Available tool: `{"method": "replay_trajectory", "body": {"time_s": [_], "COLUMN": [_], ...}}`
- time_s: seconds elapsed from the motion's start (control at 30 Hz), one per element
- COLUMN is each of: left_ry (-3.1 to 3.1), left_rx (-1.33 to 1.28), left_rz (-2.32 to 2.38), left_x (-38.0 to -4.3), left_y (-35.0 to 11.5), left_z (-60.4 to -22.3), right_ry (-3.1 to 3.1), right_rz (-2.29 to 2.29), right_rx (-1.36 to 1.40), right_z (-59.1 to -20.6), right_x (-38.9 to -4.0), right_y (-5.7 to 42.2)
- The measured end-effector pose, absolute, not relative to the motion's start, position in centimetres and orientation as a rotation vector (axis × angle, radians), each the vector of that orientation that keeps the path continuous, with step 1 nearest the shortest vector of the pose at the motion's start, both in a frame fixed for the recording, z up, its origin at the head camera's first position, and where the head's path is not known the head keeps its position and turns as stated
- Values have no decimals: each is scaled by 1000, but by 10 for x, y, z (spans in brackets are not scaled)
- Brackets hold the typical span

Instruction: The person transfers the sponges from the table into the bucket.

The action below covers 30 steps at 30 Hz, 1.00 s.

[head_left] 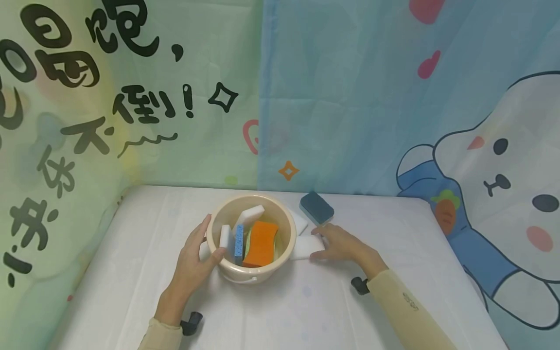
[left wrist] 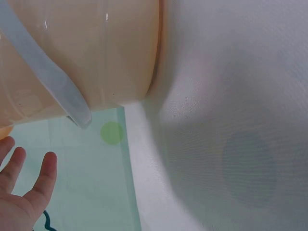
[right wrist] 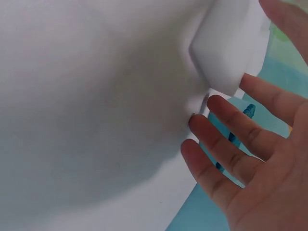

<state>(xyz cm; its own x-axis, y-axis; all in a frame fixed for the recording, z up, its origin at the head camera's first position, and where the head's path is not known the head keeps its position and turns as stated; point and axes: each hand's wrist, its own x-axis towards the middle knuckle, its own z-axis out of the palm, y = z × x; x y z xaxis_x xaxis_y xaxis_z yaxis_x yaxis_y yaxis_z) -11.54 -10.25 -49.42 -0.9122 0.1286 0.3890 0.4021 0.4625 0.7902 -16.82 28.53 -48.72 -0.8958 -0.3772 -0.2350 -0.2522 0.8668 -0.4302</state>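
Note:
A cream bucket (head_left: 253, 274) stands upright on the table. Inside it are an orange sponge (head_left: 261, 243), a blue sponge (head_left: 238, 243) and white sponge blocks (head_left: 251, 215). My left hand (head_left: 192, 265) holds the bucket at its left side, thumb over the rim. In the left wrist view three of its fingers (left wrist: 45, 175) spread below the bucket wall. Right of the bucket, my right hand (head_left: 343, 245) pinches a white sponge block (head_left: 302, 248) between thumb and index finger. Its other fingers (right wrist: 231, 149) are spread in the right wrist view.
Behind the right hand lies a dark grey-blue sponge (head_left: 317, 209). Another white block (head_left: 299, 222) sits close to the bucket's right side, partly hidden. The bucket's pale handle (head_left: 238, 280) hangs down in front. Printed cloths (head_left: 328, 121) hang behind the white-covered table (head_left: 280, 321).

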Motion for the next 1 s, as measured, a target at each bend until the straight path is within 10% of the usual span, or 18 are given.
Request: {"method": "replay_trajectory", "body": {"time_s": [1.0], "left_ry": [-2445], "left_rx": [-447], "left_rz": [-1451], "left_x": [-115], "left_y": [-103], "left_z": [-494], "right_ry": [2771], "right_rz": [-570], "right_rx": [-422], "right_z": [-494], "right_x": [-156], "right_y": [296]}}
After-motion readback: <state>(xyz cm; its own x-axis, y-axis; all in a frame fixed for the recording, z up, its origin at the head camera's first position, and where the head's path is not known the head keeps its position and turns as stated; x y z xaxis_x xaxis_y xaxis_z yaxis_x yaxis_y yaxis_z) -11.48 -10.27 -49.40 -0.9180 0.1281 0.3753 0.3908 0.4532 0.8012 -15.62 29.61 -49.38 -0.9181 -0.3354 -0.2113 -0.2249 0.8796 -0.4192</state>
